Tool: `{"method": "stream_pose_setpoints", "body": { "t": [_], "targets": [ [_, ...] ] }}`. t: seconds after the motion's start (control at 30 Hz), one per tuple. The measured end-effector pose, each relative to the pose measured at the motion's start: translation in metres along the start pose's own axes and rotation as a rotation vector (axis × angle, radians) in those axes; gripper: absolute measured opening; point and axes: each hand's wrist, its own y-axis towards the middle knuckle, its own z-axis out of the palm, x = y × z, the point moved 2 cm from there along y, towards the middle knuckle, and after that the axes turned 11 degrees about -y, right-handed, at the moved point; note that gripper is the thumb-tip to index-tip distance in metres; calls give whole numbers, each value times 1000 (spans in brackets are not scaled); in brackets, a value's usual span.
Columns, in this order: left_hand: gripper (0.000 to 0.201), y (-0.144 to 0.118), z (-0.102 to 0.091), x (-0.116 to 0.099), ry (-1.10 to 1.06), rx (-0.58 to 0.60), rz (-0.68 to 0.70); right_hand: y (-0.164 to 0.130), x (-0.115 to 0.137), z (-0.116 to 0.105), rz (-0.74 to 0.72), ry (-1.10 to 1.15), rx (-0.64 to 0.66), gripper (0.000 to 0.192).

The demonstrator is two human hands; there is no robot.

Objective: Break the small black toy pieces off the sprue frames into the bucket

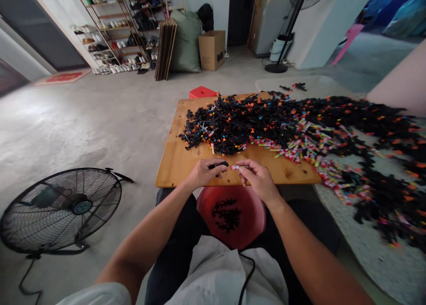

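My left hand [203,173] pinches a small black plastic piece [218,165] over the near edge of a wooden board [179,163]. My right hand [258,177] holds a small colourful tube-like piece [234,167] by its end, close to the black piece. The two pieces almost touch between my hands. A big heap of black plastic parts with orange tips [266,119] covers the board. Colourful small tubes [299,147] lie along its near side. Below my hands, a red bowl [206,203] on my lap holds some black pieces [226,215].
A black floor fan [61,207] stands at my left on the concrete floor. The heap spills rightward over a grey mat [372,252]. A red stool [202,92] sits behind the board. A shoe rack [109,34], cardboard box [211,50] and standing fan base [275,68] are at the back.
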Motion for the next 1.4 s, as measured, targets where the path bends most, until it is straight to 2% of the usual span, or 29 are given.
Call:
{"method": "stream_pose_setpoints", "body": {
  "t": [0.3, 0.5, 0.67, 0.77, 0.97, 1.07, 1.27, 1.33, 1.4],
  "targets": [
    [33, -3, 5, -5, 26, 126, -40, -1, -6, 2, 59, 79, 4, 28],
    [34, -6, 3, -6, -46, 248, -46, -5, 1, -3, -33, -72, 27, 26],
    [37, -9, 4, -6, -75, 246, -82, -6, -1, -2, -42, -54, 61, 27],
    [34, -9, 6, -5, -9, 221, -73, -7, -3, -1, -24, -98, 53, 27],
    [29, -11, 9, -5, 109, 257, -44, -7, 9, -3, -55, -233, 48, 22],
    [30, -13, 10, -6, 192, 257, -11, -5, 10, -3, -57, -224, 61, 22],
    [31, -17, 24, -3, 459, 263, 88, -13, -12, 0, 14, -131, 11, 29],
    [31, -20, 28, -2, 517, 261, 88, -20, -19, 1, 47, -155, -17, 29],
    [32, -21, 29, 1, 563, 312, 55, -28, -26, -1, 111, -204, 21, 27]
  ]
}}
